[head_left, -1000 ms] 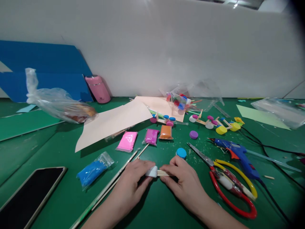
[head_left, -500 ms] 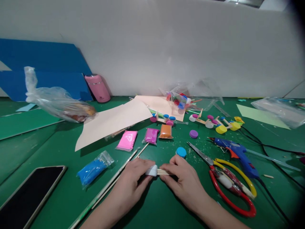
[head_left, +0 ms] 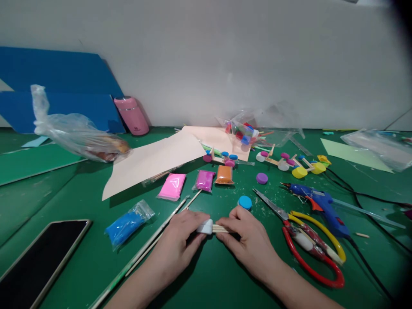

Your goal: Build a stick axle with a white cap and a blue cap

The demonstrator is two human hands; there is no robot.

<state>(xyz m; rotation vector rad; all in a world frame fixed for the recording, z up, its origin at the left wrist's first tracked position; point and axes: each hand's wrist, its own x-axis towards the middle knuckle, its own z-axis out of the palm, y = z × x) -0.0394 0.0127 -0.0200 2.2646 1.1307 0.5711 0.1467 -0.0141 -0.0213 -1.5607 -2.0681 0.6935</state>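
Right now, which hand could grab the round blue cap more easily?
The right hand. The round blue cap lies just beyond its fingers, while the left hand sits farther away, pinching the small white cap against the thin wooden sticks.

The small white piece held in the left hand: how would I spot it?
Start at the green table and find the two hands meeting near its front edge. Pinched in the left hand is the white cap, butted against wooden sticks held by the right hand. The loose caps nearby are coloured.
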